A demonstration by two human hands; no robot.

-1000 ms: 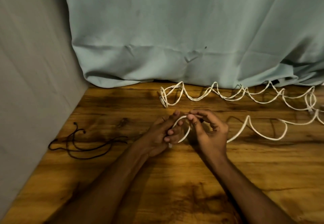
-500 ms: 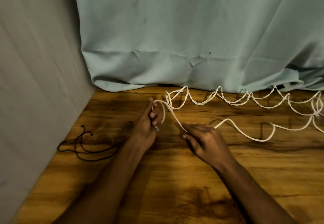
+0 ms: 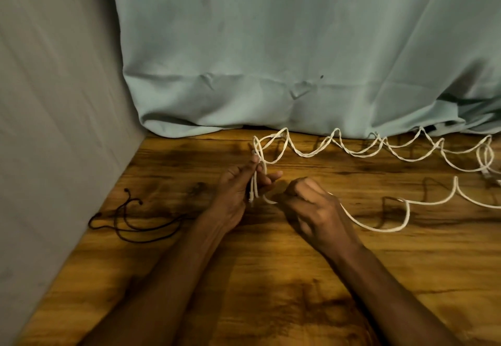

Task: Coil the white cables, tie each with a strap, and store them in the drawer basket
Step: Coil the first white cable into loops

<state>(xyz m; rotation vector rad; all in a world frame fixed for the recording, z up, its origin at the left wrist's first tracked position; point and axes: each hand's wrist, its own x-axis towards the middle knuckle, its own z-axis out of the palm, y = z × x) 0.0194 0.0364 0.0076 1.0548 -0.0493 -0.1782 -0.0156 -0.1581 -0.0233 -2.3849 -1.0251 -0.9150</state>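
Counted on the table (image 3: 271,305): two hands, left (image 3: 238,196) and right (image 3: 314,210), both holding white cable (image 3: 379,227). White cable ran in wavy loops along the curtain (image 3: 271,61) and back across the wood; at least two runs were seen, but whether they made one cable or several could not be told, as the strands crossed and left view at the right edge. One bunch of thin black straps (image 3: 130,223) lay near the wall (image 3: 54,128); the strands overlapped, so their number could not be counted; one curtain, one wall.
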